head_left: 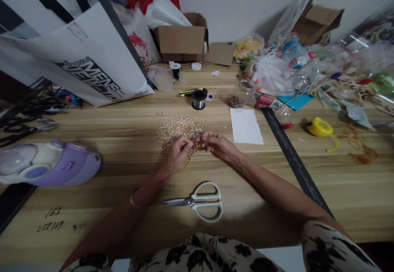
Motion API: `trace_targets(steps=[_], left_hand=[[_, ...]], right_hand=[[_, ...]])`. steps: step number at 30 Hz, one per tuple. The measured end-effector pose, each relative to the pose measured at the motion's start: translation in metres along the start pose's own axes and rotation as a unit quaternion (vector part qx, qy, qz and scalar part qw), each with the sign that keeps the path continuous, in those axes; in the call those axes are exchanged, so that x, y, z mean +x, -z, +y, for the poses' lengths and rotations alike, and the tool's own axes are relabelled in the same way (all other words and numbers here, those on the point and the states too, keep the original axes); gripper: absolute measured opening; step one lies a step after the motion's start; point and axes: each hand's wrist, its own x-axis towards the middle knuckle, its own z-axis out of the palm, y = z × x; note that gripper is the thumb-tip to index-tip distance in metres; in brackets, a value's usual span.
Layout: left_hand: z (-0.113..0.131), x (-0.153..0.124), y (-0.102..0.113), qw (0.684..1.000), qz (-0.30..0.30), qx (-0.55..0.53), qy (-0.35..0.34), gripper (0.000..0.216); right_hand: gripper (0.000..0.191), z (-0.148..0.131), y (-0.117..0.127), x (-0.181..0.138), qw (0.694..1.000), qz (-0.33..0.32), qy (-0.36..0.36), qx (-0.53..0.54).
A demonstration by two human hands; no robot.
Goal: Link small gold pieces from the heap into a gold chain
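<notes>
Work looks under way, the amount left unclear: left hand [178, 152] and right hand [218, 142] nearly meet, fingertips drawn together, any grip too fine to tell, with the loose gold-and-silver pile [176, 129] just beyond them and scissors [188, 201] idle bodyward.

A loose, tangled pile [178, 128] of tiny shiny pieces, gold and silver mixed together, lies heaped on the table [129, 130], low and roughly rounded, with a ragged edge where thin ends stick out. The left hand [179, 153] hides part of its near edge, and the right hand [218, 144] is just beside its right side. A thin gold strand [186, 164] shows below the fingertips and curves along the table toward the person, close by the left hand; what the fingertips pinch is too small to tell.
</notes>
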Motion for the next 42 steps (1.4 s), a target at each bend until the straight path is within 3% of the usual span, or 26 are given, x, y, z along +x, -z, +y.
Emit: trace_targets(steps=[8,23,27,34,42], left_hand=[[-0.001,0.000,0.000,1.000,-0.006,0.013,-0.017,0.017],[0.000,-0.001,-0.004,0.996,0.024,0.046,-0.075,0.015],[0.001,-0.001,-0.001,0.997,0.007,0.048,-0.058,0.014],[0.010,-0.003,0.004,0.999,-0.027,-0.028,0.000,0.020],[0.019,-0.003,0.008,0.990,-0.083,-0.106,0.040,0.021]], right_hand=[[0.019,0.000,-0.001,-0.002,0.997,-0.056,-0.031,0.039],[0.021,-0.003,-0.003,-0.005,0.996,-0.087,-0.030,0.020],[0.020,-0.001,0.000,-0.003,0.997,-0.069,-0.022,0.005],[0.020,-0.003,0.008,-0.001,0.992,-0.059,0.038,-0.105],[0.024,-0.009,0.004,-0.003,0.982,-0.031,0.059,-0.174]])
